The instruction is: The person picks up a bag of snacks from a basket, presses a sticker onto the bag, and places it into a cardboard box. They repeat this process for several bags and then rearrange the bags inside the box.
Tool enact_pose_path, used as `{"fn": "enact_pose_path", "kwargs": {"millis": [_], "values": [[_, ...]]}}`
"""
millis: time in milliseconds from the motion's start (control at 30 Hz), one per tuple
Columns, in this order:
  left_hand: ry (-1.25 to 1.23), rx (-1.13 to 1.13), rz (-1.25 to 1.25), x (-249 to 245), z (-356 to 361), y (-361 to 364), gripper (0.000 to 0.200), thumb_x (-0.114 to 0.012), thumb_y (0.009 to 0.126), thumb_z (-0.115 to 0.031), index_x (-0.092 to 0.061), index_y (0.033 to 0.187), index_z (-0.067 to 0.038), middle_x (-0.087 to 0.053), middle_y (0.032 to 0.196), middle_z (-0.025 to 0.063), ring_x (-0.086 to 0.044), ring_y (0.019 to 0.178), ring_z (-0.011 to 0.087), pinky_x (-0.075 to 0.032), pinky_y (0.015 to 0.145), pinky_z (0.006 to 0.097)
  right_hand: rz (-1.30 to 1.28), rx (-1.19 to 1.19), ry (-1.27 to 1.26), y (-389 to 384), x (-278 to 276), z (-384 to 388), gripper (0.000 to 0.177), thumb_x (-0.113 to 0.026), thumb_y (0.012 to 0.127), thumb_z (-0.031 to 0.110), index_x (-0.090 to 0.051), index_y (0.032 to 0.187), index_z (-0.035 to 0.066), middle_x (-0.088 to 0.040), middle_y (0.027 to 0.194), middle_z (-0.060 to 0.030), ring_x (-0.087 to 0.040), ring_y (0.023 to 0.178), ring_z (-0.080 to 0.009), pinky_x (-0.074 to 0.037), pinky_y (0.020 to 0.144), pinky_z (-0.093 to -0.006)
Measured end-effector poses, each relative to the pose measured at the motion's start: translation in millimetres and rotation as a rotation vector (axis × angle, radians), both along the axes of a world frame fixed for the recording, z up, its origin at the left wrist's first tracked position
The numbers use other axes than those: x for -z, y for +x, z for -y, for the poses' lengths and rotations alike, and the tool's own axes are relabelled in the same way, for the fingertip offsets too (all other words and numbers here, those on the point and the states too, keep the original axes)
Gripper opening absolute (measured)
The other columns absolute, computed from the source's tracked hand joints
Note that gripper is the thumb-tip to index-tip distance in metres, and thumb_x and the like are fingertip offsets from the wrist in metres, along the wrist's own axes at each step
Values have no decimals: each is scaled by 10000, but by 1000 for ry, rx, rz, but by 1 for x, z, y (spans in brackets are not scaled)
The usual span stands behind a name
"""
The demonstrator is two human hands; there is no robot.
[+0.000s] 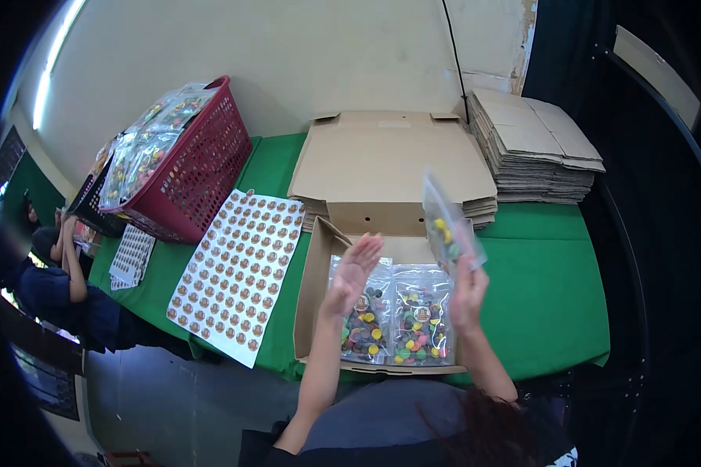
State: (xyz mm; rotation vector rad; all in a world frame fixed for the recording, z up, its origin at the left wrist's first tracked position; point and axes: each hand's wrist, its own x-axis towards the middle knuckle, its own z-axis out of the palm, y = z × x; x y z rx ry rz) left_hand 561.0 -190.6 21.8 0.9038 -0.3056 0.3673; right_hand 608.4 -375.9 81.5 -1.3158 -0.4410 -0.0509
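My right hand (466, 294) grips a clear pouch of colourful candies (446, 226), held up and tilted over the right side of an open cardboard box (314, 292). Above the left part of that box is my left hand (354, 272), its fingers stretched out and nothing in it. Two clear candy pouches lie flat side by side inside: a left pouch (372, 346), partly covered by my left hand, and a right pouch (422, 315). Each carries a round brown sticker.
A sheet of round stickers (237, 272) lies left of the box. Behind it stands a red basket (199, 159) full of candy pouches. Flattened cardboard (397, 159) is stacked behind the box, with another cardboard stack (533, 144) at right. A person (62, 292) is at far left.
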Motion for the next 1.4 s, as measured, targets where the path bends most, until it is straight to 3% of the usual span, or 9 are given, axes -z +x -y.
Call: {"fn": "enact_pose_path", "kwargs": {"millis": [100,200,333,367,533,700,933,1200,1400], "values": [[235,53,-114,-13,18,1,1358,-803,275,-454,7,1319,-141,-60,1367,122,-84,1262,247,-127,998,341,362,-74,-222,-19,10,-20,379,-321,857,177,-410,1163,-27,-330,1259,-184,-285,1181,-282,-196,970,-365],[392,79,-77,-6,13,-2,1373,-808,260,-446,5,1320,-130,-66,1369,110,-124,1251,262,-151,992,351,438,-249,-451,-39,24,-40,393,-325,857,179,-362,1214,20,-236,1319,-159,-296,1177,-280,-196,974,-383],[164,92,-288,-17,14,-9,907,-598,667,-476,-85,1319,-109,-200,1331,147,-255,1204,275,-232,970,368,461,-316,-522,-20,36,-37,376,-422,807,166,-434,1165,53,-279,1298,-154,-314,1149,-281,-211,961,-392],[139,109,-193,-9,10,-7,616,-377,828,-425,-175,1300,-84,-321,1268,164,-321,1168,272,-290,945,384,471,-243,-485,-10,38,-32,355,-466,766,145,-474,1111,61,-314,1269,-146,-314,1131,-285,-228,944,-392],[-93,144,-335,-9,7,-2,460,-291,878,-357,-311,1245,-81,-367,1223,189,-426,1080,265,-380,884,370,315,193,-358,14,11,-22,483,-677,612,192,-466,1016,35,-440,1071,-146,-340,1059,-283,-274,894,-389],[125,249,-518,-3,18,-1,469,-309,873,-371,-340,1230,-68,-453,1153,142,-458,1037,233,-397,850,353,88,-134,-449,39,20,-22,549,-744,559,304,-492,945,6,-563,767,-88,-561,716,-164,-450,660,-282],[88,379,-544,-11,21,1,505,-283,869,-405,-327,1239,-64,-422,1192,152,-418,1086,230,-351,889,356,-188,-259,-170,48,50,-23,273,-631,719,221,-560,834,-15,-585,751,-73,-559,701,-125,-443,644,-241],[340,-247,-520,10,27,8,195,-524,802,-157,-589,917,-13,-591,891,72,-531,876,148,-400,771,267,-183,-322,-230,34,48,-27,211,-664,693,160,-589,775,-20,-604,697,-74,-563,669,-95,-453,625,-210],[269,-295,-508,-2,38,6,135,-556,778,-123,-588,850,-13,-587,840,67,-540,798,136,-413,737,256,-73,-292,-210,33,51,-31,179,-670,680,155,-617,735,-7,-608,734,-60,-557,691,-108,-436,643,-229]]}}
